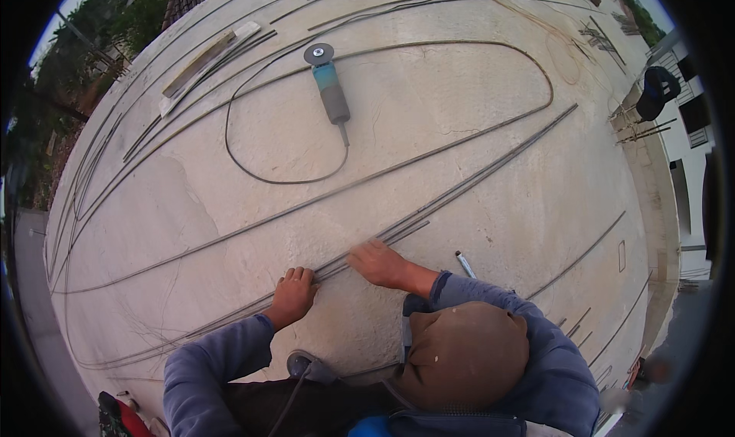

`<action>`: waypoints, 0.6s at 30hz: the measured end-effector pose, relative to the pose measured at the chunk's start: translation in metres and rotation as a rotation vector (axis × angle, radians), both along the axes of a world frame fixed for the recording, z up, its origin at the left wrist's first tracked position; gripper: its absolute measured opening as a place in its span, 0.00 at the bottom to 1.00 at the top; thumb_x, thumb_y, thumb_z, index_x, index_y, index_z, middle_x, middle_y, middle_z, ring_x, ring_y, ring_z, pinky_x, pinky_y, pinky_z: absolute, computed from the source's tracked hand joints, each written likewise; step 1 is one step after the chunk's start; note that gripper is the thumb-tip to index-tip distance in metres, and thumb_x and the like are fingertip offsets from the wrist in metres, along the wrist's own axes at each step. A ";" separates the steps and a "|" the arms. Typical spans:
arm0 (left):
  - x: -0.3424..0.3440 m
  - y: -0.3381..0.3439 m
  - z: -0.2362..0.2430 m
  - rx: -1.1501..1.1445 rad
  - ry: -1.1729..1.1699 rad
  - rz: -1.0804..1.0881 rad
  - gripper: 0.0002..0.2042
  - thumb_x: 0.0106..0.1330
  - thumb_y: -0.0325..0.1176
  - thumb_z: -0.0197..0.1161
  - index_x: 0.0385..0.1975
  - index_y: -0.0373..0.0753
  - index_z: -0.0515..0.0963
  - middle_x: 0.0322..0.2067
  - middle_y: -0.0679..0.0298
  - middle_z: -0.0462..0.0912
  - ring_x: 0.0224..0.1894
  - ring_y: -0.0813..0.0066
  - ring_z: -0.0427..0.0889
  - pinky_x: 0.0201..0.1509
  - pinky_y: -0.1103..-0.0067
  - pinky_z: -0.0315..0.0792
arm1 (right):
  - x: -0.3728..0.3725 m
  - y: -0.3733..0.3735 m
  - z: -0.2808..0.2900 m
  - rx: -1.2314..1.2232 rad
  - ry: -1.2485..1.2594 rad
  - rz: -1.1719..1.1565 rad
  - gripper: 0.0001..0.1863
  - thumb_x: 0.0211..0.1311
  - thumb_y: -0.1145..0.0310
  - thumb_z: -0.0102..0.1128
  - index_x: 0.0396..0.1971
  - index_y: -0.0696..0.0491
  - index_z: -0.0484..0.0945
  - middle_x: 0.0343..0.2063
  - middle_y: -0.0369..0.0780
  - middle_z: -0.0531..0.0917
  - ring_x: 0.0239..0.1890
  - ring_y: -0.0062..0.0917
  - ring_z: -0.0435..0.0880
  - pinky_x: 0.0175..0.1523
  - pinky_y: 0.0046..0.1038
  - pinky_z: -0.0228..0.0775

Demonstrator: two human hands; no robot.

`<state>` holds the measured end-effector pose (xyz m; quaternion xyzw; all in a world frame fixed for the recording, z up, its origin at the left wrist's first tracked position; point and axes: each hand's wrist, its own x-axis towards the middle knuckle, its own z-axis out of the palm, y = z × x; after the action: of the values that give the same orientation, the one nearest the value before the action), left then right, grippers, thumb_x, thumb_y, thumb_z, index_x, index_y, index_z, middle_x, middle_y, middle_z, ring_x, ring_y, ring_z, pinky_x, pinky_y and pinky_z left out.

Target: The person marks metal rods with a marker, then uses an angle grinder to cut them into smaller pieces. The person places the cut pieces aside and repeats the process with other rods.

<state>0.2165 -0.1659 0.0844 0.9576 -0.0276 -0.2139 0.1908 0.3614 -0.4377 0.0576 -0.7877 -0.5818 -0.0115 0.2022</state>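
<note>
At the lower edge, a person's arms in blue-grey sleeves are reaching forward, and a dark shoe is showing between them on a pale concrete surface. Just ahead, a bundle of thin metal rods is running diagonally, from the lower left up toward the right, and both hands are working on it. The left hand is resting on the bundle with its fingers curling over and grasping the rods. The right hand is touching the same bundle just beside it, farther up toward the right; it is blurring, so I cannot tell whether its fingers are clenched or loose.

To the right of that hand, a marker pen is lying near the right sleeve. Beyond the bundle, a long bent rod is stretching across and curving back in a loop. Within that loop, a teal and grey angle grinder is lying with its disc pointing away, its dark cord curling to the left. Farther left, a wooden plank is lying near more rods; trees are standing past the edge.
</note>
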 end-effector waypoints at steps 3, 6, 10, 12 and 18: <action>0.013 0.005 0.027 -0.075 0.126 -0.013 0.15 0.78 0.40 0.66 0.53 0.36 0.79 0.46 0.51 0.85 0.57 0.48 0.85 0.58 0.54 0.80 | 0.004 -0.003 0.018 -0.053 0.012 0.013 0.08 0.73 0.65 0.64 0.46 0.51 0.84 0.38 0.38 0.82 0.44 0.32 0.85 0.52 0.39 0.76; 0.040 0.006 0.062 -0.100 0.093 -0.074 0.13 0.79 0.40 0.66 0.53 0.39 0.80 0.43 0.53 0.86 0.58 0.53 0.85 0.58 0.54 0.79 | 0.022 -0.003 0.043 -0.034 0.095 -0.042 0.09 0.76 0.61 0.65 0.45 0.50 0.84 0.33 0.38 0.81 0.38 0.32 0.87 0.45 0.40 0.78; 0.105 0.005 0.114 0.068 -0.326 -0.277 0.12 0.76 0.38 0.70 0.53 0.44 0.81 0.45 0.57 0.86 0.58 0.58 0.84 0.65 0.57 0.74 | 0.042 -0.021 0.050 0.052 0.383 -0.272 0.13 0.81 0.56 0.64 0.42 0.51 0.83 0.26 0.40 0.79 0.31 0.33 0.87 0.36 0.39 0.77; 0.137 0.020 0.130 0.052 -0.716 -0.224 0.15 0.73 0.36 0.74 0.55 0.45 0.80 0.47 0.58 0.86 0.60 0.59 0.82 0.68 0.58 0.70 | 0.054 -0.018 0.059 0.103 0.610 -0.432 0.15 0.83 0.55 0.62 0.39 0.51 0.81 0.24 0.40 0.76 0.28 0.31 0.84 0.33 0.37 0.76; 0.199 0.159 0.037 0.099 -0.845 0.352 0.19 0.79 0.40 0.67 0.64 0.42 0.76 0.61 0.55 0.81 0.70 0.52 0.75 0.73 0.51 0.65 | 0.103 0.000 0.042 0.426 1.290 -0.737 0.19 0.89 0.51 0.55 0.36 0.46 0.68 0.22 0.28 0.66 0.20 0.15 0.63 0.25 0.26 0.59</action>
<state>0.4156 -0.0073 0.1213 0.9589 0.0704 0.2301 0.1502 0.4647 -0.4373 0.0996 -0.7253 -0.0342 0.2716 0.6316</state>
